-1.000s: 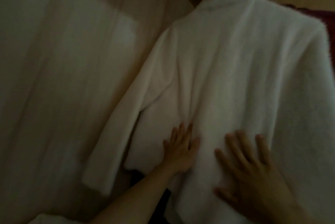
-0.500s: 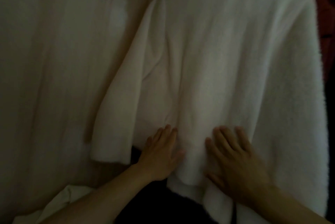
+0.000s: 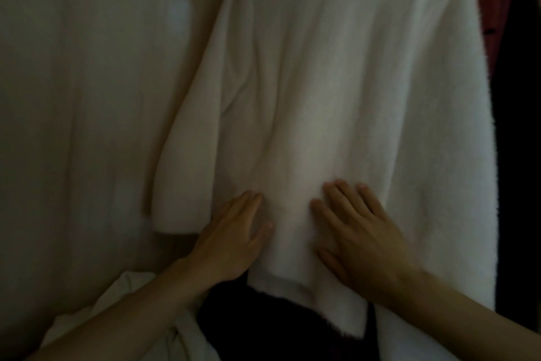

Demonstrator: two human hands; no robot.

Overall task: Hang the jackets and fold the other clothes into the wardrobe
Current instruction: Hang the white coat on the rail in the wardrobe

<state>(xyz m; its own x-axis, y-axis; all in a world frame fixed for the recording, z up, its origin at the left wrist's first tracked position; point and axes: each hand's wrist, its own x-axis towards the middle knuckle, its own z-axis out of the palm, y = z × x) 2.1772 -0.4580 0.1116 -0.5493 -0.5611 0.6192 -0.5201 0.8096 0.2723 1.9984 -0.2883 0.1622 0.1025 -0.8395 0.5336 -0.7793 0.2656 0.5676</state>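
The white fleece jacket [image 3: 336, 82] hangs in the wardrobe, just beside its pale left wall [image 3: 87, 97]. My left hand [image 3: 231, 240] and right hand [image 3: 360, 237] lie flat near its hem, fingers spread. I'd smooth downward lightly and evenly, without tugging it askew.

The jacket [image 3: 351, 97] is plain white all over, with no print or stripe; the wardrobe wall [image 3: 87, 97] left of it is pale beige with faint upright streaks and one lighter patch; at the right edge the red garment [image 3: 491, 9] is a dark shade, and the black garment [image 3: 521, 126] beside it shows no pattern; under the jacket's hem the black cloth [image 3: 263, 325] is plain; at lower left the cream cloth [image 3: 181, 340] is also unpatterned.
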